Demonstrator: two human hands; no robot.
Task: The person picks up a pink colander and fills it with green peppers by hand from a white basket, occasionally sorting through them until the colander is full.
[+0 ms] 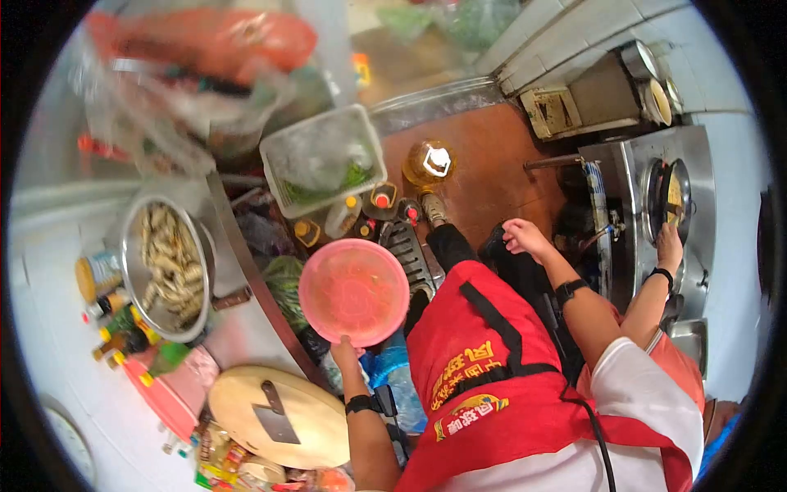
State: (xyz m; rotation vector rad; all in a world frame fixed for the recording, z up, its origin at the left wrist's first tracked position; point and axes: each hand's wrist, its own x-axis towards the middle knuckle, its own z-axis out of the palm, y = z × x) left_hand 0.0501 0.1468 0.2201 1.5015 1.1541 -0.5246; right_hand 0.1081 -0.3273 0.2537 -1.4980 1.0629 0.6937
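Note:
My left hand (346,353) is closed on the near rim of a pink plastic basin (305,295), which is tilted toward me and holds what looks like shallow water with small bits in it. The basin hangs over the floor beside a black slotted crate. My right hand (527,239) is raised in front of the red apron, fingers curled in, with nothing showing in them. Below the basin's left side lies a bag of green vegetables (283,283).
On the left counter stand a steel bowl of pale pieces (172,266), a round board (311,414) with a cleaver (279,412) and several bottles. An oil jug (428,168) and a crate of greens (324,160) are ahead. At right, another person's hand (670,238) reaches to a pan (679,197).

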